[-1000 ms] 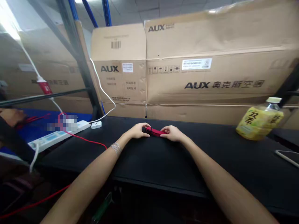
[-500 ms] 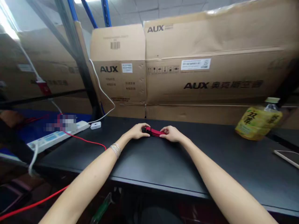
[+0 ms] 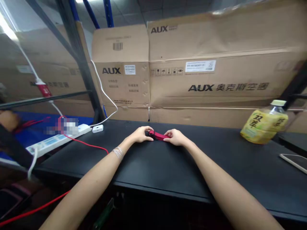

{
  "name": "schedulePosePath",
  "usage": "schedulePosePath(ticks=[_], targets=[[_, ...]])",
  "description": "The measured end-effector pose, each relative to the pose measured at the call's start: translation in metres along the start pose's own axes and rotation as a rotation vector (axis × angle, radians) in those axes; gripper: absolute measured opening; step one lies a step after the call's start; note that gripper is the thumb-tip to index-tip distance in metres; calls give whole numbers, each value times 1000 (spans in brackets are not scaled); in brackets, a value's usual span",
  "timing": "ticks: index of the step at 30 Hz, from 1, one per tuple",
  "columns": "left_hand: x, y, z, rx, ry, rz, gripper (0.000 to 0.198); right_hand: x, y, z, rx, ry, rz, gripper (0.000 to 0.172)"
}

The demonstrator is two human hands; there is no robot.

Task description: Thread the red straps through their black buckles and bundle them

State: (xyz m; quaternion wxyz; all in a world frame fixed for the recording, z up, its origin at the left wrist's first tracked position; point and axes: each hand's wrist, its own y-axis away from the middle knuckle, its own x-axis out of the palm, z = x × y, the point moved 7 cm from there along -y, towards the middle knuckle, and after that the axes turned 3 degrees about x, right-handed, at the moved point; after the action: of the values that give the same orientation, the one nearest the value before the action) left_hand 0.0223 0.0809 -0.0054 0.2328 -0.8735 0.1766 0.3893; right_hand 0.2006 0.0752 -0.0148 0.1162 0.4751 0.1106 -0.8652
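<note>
A folded red strap [image 3: 158, 135] with a black buckle-like piece at its left end lies low at the back middle of the black table [image 3: 153, 166]. My left hand [image 3: 141, 134] is closed around the black end, thumb in front and fingers behind. At the other end, my right hand [image 3: 175, 137] pinches the red webbing between thumb and fingers. The fingertips hide part of both ends, and the black piece is too small to make out fully.
Cardboard boxes [image 3: 211, 73] stand along the back. A white power strip [image 3: 57, 140], a small white plug block [image 3: 98, 128] and a red cable [image 3: 88, 144] lie at left. At right are a yellow-labelled bottle [image 3: 262, 126] and a phone [image 3: 294, 162].
</note>
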Motion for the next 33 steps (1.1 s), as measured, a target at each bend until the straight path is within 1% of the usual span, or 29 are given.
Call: schedulePosePath(ticks=[5, 9, 12, 14, 17, 27, 33], targets=[[0, 1, 1, 7, 30, -8, 56, 1, -1, -2, -7, -12, 9, 27], [-4, 3, 0, -19, 151, -50, 58, 2, -2, -3, -10, -12, 8, 26], [0, 4, -1, -41, 215, 14, 54, 1, -2, -3, 0, -11, 8, 27], [2, 4, -3, -32, 201, 52, 49, 1, -2, -2, -5, -10, 8, 27], [3, 4, -5, 4, 163, 58, 44, 2, -2, -1, -9, -1, 9, 28], [1, 4, -13, 58, 48, -15, 36, 0, -1, 0, 1, 10, 3, 27], [3, 3, -12, 46, -5, -27, 33, 2, -1, -1, 3, 11, 13, 28]])
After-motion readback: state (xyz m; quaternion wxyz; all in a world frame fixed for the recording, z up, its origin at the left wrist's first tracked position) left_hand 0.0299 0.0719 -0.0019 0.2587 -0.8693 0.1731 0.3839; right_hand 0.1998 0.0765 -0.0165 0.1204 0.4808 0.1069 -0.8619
